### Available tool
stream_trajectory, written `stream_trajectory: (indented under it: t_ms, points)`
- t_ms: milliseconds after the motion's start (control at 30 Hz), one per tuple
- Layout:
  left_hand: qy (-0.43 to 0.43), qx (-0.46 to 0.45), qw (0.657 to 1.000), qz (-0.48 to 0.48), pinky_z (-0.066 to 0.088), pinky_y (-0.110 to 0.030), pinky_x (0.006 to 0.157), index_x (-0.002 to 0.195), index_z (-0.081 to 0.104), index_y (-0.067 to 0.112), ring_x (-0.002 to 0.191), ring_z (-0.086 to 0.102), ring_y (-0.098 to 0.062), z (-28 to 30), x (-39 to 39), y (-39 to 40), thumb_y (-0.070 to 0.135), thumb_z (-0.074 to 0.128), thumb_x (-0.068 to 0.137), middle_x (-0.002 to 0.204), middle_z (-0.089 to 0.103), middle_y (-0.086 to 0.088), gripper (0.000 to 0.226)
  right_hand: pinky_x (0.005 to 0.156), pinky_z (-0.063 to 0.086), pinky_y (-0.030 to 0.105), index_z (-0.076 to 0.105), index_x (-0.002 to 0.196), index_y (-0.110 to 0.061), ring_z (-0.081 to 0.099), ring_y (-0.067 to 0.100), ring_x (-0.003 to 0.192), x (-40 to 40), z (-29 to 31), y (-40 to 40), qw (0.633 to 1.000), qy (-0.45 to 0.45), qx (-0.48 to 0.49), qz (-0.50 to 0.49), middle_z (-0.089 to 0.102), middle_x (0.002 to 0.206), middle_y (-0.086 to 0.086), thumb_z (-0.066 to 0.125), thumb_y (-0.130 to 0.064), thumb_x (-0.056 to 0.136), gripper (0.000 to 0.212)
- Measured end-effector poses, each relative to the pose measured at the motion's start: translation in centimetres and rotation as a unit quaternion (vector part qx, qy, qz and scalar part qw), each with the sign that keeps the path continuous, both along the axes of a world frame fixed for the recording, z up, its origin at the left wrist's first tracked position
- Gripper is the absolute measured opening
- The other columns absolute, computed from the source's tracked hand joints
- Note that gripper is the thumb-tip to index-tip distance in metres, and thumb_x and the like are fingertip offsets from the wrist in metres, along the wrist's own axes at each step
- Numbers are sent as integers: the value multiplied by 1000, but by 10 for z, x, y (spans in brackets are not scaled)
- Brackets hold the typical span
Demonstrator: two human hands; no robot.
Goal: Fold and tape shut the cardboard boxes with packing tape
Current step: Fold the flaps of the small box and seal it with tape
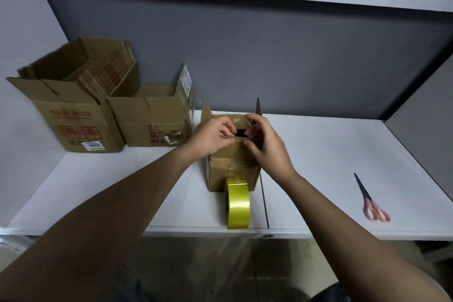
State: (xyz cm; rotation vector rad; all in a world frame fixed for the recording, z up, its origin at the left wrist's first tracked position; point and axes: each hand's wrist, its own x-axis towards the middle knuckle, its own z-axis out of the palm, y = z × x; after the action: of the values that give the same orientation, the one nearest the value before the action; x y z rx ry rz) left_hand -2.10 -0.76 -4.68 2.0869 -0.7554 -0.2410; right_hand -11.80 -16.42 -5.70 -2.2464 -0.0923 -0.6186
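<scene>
A small cardboard box (pixel 232 167) stands in the middle of the white table (pixel 318 154), its two side flaps upright. Its near and far flaps are folded in, with a dark gap left between them. My left hand (pixel 210 137) pinches the near flap's edge at that gap. My right hand (pixel 264 144) curls its fingers over the flaps from the right side. A roll of yellow packing tape (pixel 237 203) stands on edge against the box's front, near the table's front edge.
Two bigger open cardboard boxes (pixel 73 110) (pixel 154 115) stand at the back left against the grey wall. Pink-handled scissors (pixel 371 200) lie on the right part of the table. A white shelf runs overhead.
</scene>
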Motion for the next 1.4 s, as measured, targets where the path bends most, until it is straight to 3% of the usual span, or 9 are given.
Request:
stream_trajectory:
  t_ms: [233,500,667,833,1400]
  points:
    - [20,-7,1000,-8,53,-47,90,79,56,31,87,69,-18,2,0,0,6,74,77,77,68,12,31,82,38,5,47,133,-17,54,2,91,1,-2,1,1000,-18,-1,-2,58,99,-2,63,5,83,57]
    - [6,-16,1000,5,53,-45,89,79,51,32,84,69,-17,0,-3,-1,5,73,78,76,68,13,35,85,42,14,46,134,-20,54,4,92,3,-4,0,1000,-13,-13,-10,56,104,-4,63,4,83,59]
    - [-17,1,1000,-15,51,-38,91,84,44,33,89,67,-15,3,-7,-2,3,66,81,79,67,11,37,89,46,27,46,135,-19,57,13,93,6,-8,2,999,-30,-32,-15,52,112,-3,65,4,80,62]
    - [-15,2,1000,-13,51,-40,91,84,45,36,90,68,-15,2,-5,1,5,64,83,81,68,12,36,91,47,37,46,135,-21,57,17,95,8,-12,4,998,-33,-46,-24,52,115,1,66,3,79,64]
    - [-12,-1,1000,-27,52,-43,91,85,45,36,93,68,-15,-1,-2,2,1,56,88,87,70,4,37,89,45,39,48,132,-20,56,21,92,12,-18,10,993,-55,-86,-66,51,112,5,67,2,77,62]
